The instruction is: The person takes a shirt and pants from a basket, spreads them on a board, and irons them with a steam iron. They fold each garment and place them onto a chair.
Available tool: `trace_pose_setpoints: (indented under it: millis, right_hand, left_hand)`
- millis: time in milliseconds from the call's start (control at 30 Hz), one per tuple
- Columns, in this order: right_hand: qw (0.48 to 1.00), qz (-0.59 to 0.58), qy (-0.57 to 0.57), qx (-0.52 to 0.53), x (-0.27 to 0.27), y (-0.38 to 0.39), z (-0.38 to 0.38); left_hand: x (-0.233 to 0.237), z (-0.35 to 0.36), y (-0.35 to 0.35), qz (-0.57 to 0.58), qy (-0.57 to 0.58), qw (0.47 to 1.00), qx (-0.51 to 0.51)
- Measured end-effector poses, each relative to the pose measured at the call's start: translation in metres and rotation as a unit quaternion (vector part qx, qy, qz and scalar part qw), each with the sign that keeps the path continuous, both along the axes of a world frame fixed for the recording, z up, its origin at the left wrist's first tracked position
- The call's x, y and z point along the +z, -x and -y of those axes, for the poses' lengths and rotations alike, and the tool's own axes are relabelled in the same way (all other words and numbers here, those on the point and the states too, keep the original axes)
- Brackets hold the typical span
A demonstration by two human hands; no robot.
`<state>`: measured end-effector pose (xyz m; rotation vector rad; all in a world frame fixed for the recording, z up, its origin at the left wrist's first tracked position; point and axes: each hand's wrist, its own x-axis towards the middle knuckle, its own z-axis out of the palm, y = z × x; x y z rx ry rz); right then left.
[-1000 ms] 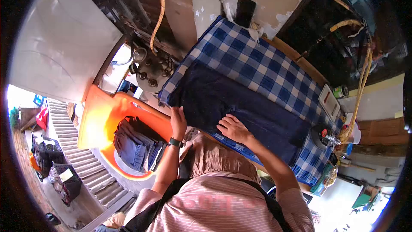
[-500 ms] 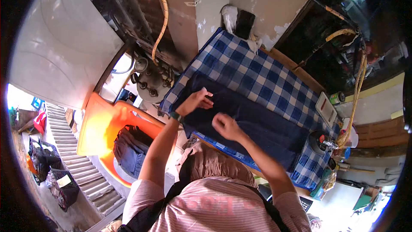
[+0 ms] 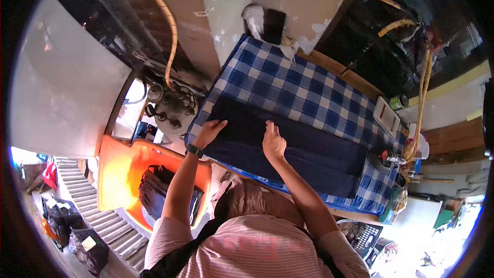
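Observation:
A dark navy garment [image 3: 324, 149] lies long and flat, like folded trousers, across a padded table [image 3: 303, 85] covered in blue and white checked cloth. My left hand [image 3: 209, 134] is at the garment's left end, its fingers closed on the fabric near the edge and the thumb pointing right. Over the middle of the left half, my right hand [image 3: 274, 143] has its fingers bent and pinched together at the cloth. The fingertips of both hands are partly hidden. An iron [image 3: 380, 160] stands on the checked cloth beyond the garment's right end.
An orange chair [image 3: 116, 170] with dark clothes [image 3: 157, 190] on it stands at the left. Behind it is a metal boiler-like tank [image 3: 175, 110] with valves. A white tray [image 3: 386, 118] and a can [image 3: 398, 102] sit at the right rear edge. A yellow hose [image 3: 424, 92] hangs nearby.
Both hands have come down onto the garment; my left hand moved left and toward me, and its spread fingers closed. My right hand shifted slightly right. The camera view has tilted slightly.

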<state>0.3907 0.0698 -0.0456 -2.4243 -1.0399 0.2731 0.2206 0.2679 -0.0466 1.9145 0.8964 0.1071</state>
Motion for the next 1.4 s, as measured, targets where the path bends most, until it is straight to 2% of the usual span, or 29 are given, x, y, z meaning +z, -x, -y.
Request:
trace_pose_setpoints:
  millis: [33, 100, 167, 267, 333, 367, 433, 500, 600, 633, 667, 700, 767, 800, 867, 933, 967, 1000, 1033, 1067, 1100, 1167, 1233, 1267, 1300, 1367, 1400]
  right_hand:
    - [1.000, 0.000, 0.003, -0.010, -0.001, 0.000, 0.006]
    - [0.982, 0.161, 0.067, 0.067, 0.000, -0.006, 0.020]
    - [0.982, 0.166, 0.080, 0.042, 0.016, -0.021, 0.045]
    - [0.975, 0.202, -0.070, -0.054, 0.040, -0.063, 0.113]
    - [0.966, 0.213, -0.045, -0.139, 0.045, -0.091, 0.172]
    - [0.953, 0.258, 0.015, -0.159, 0.038, -0.104, 0.204]
    - [0.951, 0.237, 0.095, -0.174, -0.014, -0.127, 0.274]
    - [0.971, 0.183, 0.112, -0.100, 0.006, -0.143, 0.314]
    - [0.947, 0.301, 0.043, -0.107, 0.084, -0.185, 0.351]
    - [0.924, 0.361, 0.057, -0.109, 0.121, -0.203, 0.358]
    - [0.914, 0.367, 0.123, -0.121, 0.141, -0.223, 0.369]
    - [0.942, 0.265, 0.180, -0.096, 0.156, -0.250, 0.385]
    - [0.956, 0.150, 0.254, 0.012, 0.146, -0.314, 0.421]
    - [0.951, 0.087, 0.291, 0.059, 0.146, -0.340, 0.423]
    - [0.923, 0.142, 0.312, 0.174, 0.124, -0.379, 0.430]
    - [0.888, 0.077, 0.409, 0.198, 0.147, -0.372, 0.393]
    - [0.903, 0.023, 0.395, 0.169, 0.140, -0.382, 0.396]
    - [0.931, 0.019, 0.344, 0.120, 0.129, -0.384, 0.402]
    - [0.979, 0.016, 0.185, 0.088, 0.115, -0.379, 0.407]
    - [0.969, 0.054, 0.227, 0.085, 0.097, -0.393, 0.411]
    - [0.959, -0.149, 0.238, -0.045, 0.101, -0.389, 0.398]
    - [0.957, -0.217, 0.159, -0.112, 0.121, -0.360, 0.368]
    - [0.959, -0.202, 0.114, -0.164, 0.104, -0.353, 0.343]
    - [0.962, -0.119, 0.212, -0.128, 0.122, -0.334, 0.317]
    - [0.961, -0.121, 0.212, -0.129, 0.140, -0.316, 0.294]
    - [0.947, -0.315, 0.058, 0.016, 0.177, -0.279, 0.252]
    - [0.944, -0.319, 0.079, 0.040, 0.194, -0.254, 0.222]
  left_hand:
    - [-0.006, 0.004, 0.000, 0.020, -0.039, 0.999, 0.023]
    - [-0.015, 0.011, -0.002, 0.045, -0.074, 0.996, 0.031]
    - [-0.026, 0.014, -0.003, 0.034, -0.225, 0.971, 0.073]
    - [-0.011, 0.025, -0.012, -0.029, -0.270, 0.958, 0.095]
    - [-0.004, 0.033, -0.019, -0.057, -0.323, 0.939, 0.101]
    - [-0.007, 0.034, -0.019, -0.067, -0.352, 0.928, 0.105]
    - [-0.011, 0.036, -0.021, -0.096, -0.358, 0.921, 0.122]
    - [-0.010, 0.039, -0.023, -0.105, -0.370, 0.913, 0.136]
    - [-0.010, 0.040, -0.020, -0.091, -0.356, 0.919, 0.141]
    - [-0.008, 0.042, -0.020, -0.095, -0.359, 0.917, 0.148]
    - [-0.006, 0.044, -0.019, -0.067, -0.335, 0.924, 0.171]
    - [-0.003, 0.047, -0.016, -0.039, -0.310, 0.929, 0.197]
    - [0.002, 0.055, -0.008, -0.067, -0.299, 0.922, 0.238]
    - [-0.003, 0.058, -0.001, -0.061, -0.329, 0.912, 0.237]
    - [0.004, 0.077, 0.014, -0.021, -0.427, 0.871, 0.244]
    - [0.003, 0.093, 0.037, -0.030, -0.428, 0.858, 0.282]
    - [0.005, 0.103, 0.047, -0.041, -0.427, 0.852, 0.299]
    - [0.003, 0.111, 0.059, -0.030, -0.433, 0.840, 0.326]
    - [-0.004, 0.117, 0.075, -0.032, -0.436, 0.838, 0.327]
    - [-0.003, 0.127, 0.087, -0.017, -0.388, 0.846, 0.364]
    - [-0.009, 0.138, 0.099, 0.001, -0.338, 0.854, 0.396]
    - [-0.030, 0.156, 0.125, -0.026, -0.346, 0.839, 0.418]
    - [-0.050, 0.164, 0.142, -0.034, -0.299, 0.843, 0.446]
    - [-0.046, 0.167, 0.145, -0.031, -0.276, 0.849, 0.449]
    - [-0.048, 0.161, 0.146, -0.031, -0.277, 0.850, 0.448]
    - [-0.052, 0.140, 0.144, 0.012, -0.269, 0.834, 0.482]
    - [-0.039, 0.127, 0.137, 0.033, -0.265, 0.840, 0.472]
